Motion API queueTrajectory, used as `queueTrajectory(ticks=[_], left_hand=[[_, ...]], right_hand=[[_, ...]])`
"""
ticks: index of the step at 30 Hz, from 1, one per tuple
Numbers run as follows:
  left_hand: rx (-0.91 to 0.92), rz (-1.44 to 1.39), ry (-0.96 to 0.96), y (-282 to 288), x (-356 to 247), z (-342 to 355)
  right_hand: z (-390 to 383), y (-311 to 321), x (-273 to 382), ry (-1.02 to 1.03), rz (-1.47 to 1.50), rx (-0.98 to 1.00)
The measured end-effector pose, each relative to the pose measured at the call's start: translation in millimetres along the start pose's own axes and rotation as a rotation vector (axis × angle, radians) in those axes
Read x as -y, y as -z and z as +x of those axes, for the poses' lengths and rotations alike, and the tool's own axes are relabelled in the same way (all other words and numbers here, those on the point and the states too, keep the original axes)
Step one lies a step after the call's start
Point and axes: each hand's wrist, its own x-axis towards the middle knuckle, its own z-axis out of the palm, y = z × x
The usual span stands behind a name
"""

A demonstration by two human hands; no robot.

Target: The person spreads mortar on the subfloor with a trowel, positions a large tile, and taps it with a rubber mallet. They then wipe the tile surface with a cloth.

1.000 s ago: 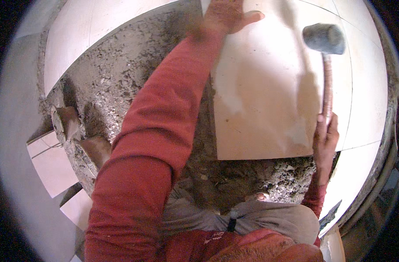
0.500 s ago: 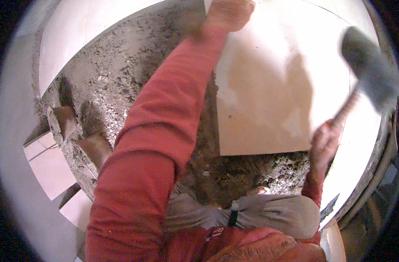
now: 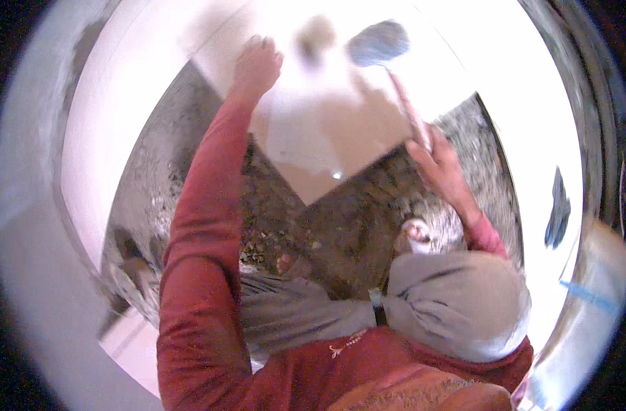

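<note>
My right hand (image 3: 437, 164) grips the pale handle of a mallet (image 3: 379, 44), whose thick dark grey-blue head hangs over the far part of a large, light floor tile (image 3: 313, 154). One corner of this tile points toward me, with rough grey bedding exposed on both sides of it. My left hand (image 3: 258, 66) is over the tile's left side, fingers curled in, and nothing shows in them. Whether it presses on the tile is unclear. A blurred brownish patch lies between my left hand and the mallet head; I cannot tell what it is.
Loose grey mortar and rubble (image 3: 333, 240) spread before my bent knees. Pale tiles (image 3: 87, 164) run along the left, and more tiles (image 3: 539, 130) border the right. A dark flat piece (image 3: 558, 209) lies on the right-hand tiles. My bare foot (image 3: 416, 233) rests on the bedding.
My view has turned, so the tile now stands corner-first. The mallet has swung from the right to over the tile, and my left hand appears farther left.
</note>
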Motion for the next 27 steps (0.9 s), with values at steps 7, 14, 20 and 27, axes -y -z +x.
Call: queueTrajectory(ticks=[7, 14, 20, 27], left_hand=[[0.040, -0.058, -0.067, 15.4, -93.9, -53.6], [0.207, -0.018, 0.042, 15.6, -98.3, -47.0], [0.205, -0.003, 0.047, 12.6, -100.1, -48.3], [0.276, 0.055, 0.070, 33.5, -108.7, -43.7]], right_hand=[[-18.5, 25.4, -7.0, 0.140, 0.024, -0.153], [38.5, 36.6, 1.1, 0.037, -0.275, -0.162], [55.6, 42.4, -4.8, 0.150, -0.174, -0.222], [68.1, 35.3, 1.0, 0.164, -0.314, -0.216]])
